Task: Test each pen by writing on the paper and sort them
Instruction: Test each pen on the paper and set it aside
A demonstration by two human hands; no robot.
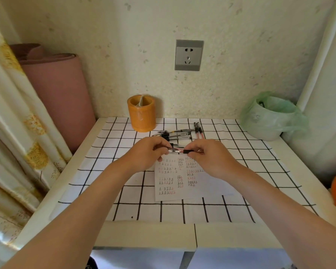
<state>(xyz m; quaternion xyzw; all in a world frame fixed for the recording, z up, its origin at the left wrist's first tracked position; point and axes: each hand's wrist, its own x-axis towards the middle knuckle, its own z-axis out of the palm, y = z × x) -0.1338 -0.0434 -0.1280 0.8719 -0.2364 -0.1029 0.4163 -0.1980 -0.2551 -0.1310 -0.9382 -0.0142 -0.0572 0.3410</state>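
Your left hand point(147, 152) and right hand point(208, 156) each pinch an end of a pen point(179, 151) above the paper point(182, 183), already crowded with test marks. Behind, a pile of pens point(173, 134) looks unsorted; 2 red pens point(198, 130) lie apart, right. Checked cloth point(109, 152), orange cup point(141, 115), lined bin point(268, 119).

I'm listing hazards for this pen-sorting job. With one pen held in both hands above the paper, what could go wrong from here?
The pen, pinched between the left hand and right hand, could slip and streak the written paper. Put down carelessly, it may join the wrong group: the pile of pens lies close beside the two separate pens.
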